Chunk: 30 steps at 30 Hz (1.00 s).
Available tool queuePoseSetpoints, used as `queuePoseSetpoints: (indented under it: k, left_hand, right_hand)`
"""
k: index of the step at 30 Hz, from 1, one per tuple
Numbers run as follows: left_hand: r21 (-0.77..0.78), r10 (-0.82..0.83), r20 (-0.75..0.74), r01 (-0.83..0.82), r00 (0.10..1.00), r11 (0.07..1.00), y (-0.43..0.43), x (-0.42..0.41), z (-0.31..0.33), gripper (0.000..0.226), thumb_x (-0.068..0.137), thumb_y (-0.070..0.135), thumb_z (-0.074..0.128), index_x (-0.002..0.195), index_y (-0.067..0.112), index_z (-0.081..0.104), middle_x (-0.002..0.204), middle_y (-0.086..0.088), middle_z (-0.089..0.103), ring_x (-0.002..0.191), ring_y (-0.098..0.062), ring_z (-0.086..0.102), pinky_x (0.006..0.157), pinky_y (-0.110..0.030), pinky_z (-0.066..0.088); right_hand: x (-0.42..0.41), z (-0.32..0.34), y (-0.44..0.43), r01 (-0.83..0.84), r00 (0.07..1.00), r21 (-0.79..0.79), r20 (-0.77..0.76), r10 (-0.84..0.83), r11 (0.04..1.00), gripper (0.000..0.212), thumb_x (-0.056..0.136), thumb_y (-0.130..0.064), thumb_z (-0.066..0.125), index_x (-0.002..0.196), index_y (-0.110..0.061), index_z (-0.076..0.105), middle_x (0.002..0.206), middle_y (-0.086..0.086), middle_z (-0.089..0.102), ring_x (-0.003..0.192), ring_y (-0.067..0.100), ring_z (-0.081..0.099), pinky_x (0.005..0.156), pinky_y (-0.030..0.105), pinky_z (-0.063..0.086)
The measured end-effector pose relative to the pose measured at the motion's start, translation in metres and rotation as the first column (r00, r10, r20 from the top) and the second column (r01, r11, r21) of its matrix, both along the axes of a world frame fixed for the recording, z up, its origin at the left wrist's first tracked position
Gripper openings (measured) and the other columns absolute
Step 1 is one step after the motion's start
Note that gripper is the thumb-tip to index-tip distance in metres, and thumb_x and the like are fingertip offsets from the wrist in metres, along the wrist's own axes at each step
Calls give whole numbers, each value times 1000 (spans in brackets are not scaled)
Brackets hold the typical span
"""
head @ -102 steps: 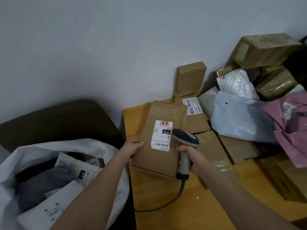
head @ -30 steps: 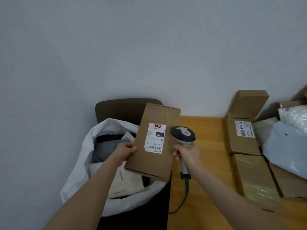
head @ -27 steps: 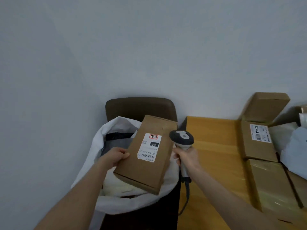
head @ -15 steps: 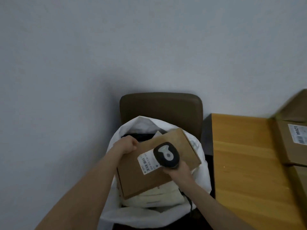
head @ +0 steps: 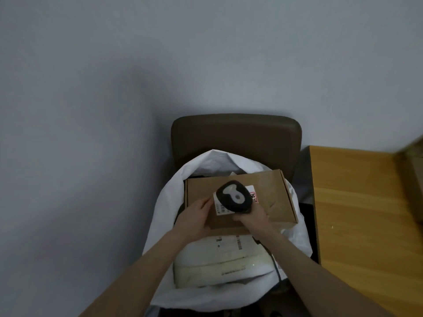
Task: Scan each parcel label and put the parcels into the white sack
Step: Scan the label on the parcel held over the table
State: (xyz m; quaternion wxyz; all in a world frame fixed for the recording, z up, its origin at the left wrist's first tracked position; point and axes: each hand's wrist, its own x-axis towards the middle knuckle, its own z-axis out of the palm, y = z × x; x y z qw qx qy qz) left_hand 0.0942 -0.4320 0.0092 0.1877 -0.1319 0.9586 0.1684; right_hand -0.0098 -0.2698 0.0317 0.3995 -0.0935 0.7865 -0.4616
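Parcel (head: 270, 195), a flat brown box, lies roughly level over the mouth of the sack (head: 160, 216). My left hand (head: 196, 217) holds it at the near left edge, fingers over the top face; the thumb is hidden. My right hand (head: 250, 217) is wrapped round the grip of the scanner (head: 233, 196), whose head sits just above the label (head: 219, 208) and covers most of it.

Likely faults, as I judge them:
- With the head this close and the barcode largely masked, the read may fail, and I could release a parcel that was never scanned.
- My hold is on one edge only, so the far right end may dip.
- The box spans nearly the whole opening, so it could lodge on the slack rim rather than drop beside the cream parcel (head: 217, 264), or slide off toward the gap between chair (head: 235, 133) and table (head: 357, 202).
- The cable (head: 274, 263) trails over the sack's right side. A lowered box could trap it, and pulling the scanner away would then drag the sack.

Whether the box already rests on the contents cannot be told.
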Motion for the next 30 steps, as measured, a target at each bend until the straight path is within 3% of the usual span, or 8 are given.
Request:
queuePoseSetpoints:
  k: [4, 8, 10, 13, 16, 19, 24, 30]
  left_hand:
    - [-153, -145, 58, 153, 988, 976, 25, -19, -12, 75, 87, 47, 58, 148, 44, 15, 160, 1, 7, 146, -29, 5, 117, -54, 13]
    - [-180, 0, 106, 19, 994, 984, 17, -23, -17, 64, 93, 36, 54, 146, 48, 20, 159, 3, 14, 144, -26, 18, 115, -50, 21]
    - [-180, 72, 129, -48, 989, 982, 5, -22, -14, 66, 90, 37, 57, 146, 47, 23, 159, 3, 16, 142, -27, 22, 113, -48, 24]
    - [-160, 88, 161, -62, 983, 985, -9, -23, -6, 71, 83, 54, 58, 146, 43, 28, 159, 2, 14, 144, -26, 16, 116, -50, 17]
    - [-189, 200, -69, -209, 977, 959, -22, -18, 7, 71, 79, 62, 45, 144, 37, 33, 156, -3, 22, 143, -25, 20, 116, -48, 17]
    - [-173, 406, -432, -516, 805, 839, -36, -23, 16, 71, 85, 47, 61, 146, 24, 31, 150, -10, 31, 137, -30, 32, 111, -47, 28]
    - [-84, 659, -276, -700, 700, 709, -67, -43, 9, 52, 93, 40, 56, 139, 19, 45, 130, -10, 55, 114, -28, 56, 93, -43, 46]
    - [328, 797, -423, -747, 431, 578, -101, -83, 59, 23, 96, 26, 53, 113, 19, 66, 112, -6, 66, 101, -24, 60, 88, -40, 51]
  right_hand:
    - [-14, 15, 2, 27, 997, -119, 71, -19, 992, 29, 79, 3, 70, 90, -22, 59, 96, 2, 65, 102, 22, 59, 80, 25, 48]
    - [-22, 12, 10, 95, 974, 181, -220, -54, 979, 14, 84, -24, 70, 81, -21, 57, 82, 0, 62, 87, 21, 62, 75, 31, 50]
    - [-18, 7, 15, 88, 938, 276, -347, 14, 957, 17, 85, -41, 65, 82, -27, 57, 92, 0, 66, 99, 24, 62, 89, 38, 49]
    - [-5, -2, 13, -88, 876, 429, -396, 274, 899, 45, 86, -54, 57, 126, -33, 55, 140, -4, 51, 141, 27, 29, 116, 47, 20]
    - [-12, 11, 9, 60, 814, 426, -545, 203, 903, 52, 87, -55, 55, 134, -32, 50, 154, 0, 31, 147, 30, 10, 118, 49, 7]
    - [-37, 13, 21, 191, 874, 371, -485, 15, 909, 48, 84, -54, 63, 124, -29, 58, 154, 5, 31, 144, 31, 21, 114, 52, 19]
    - [-29, 4, 22, 151, 939, 276, -339, -51, 949, 23, 84, -44, 65, 78, -32, 46, 122, 7, 60, 98, 22, 60, 89, 39, 49]
    - [-12, -15, -14, -3, 963, 329, -254, 92, 944, 28, 89, -42, 58, 114, -29, 60, 162, 4, 15, 130, 29, 47, 101, 42, 43]
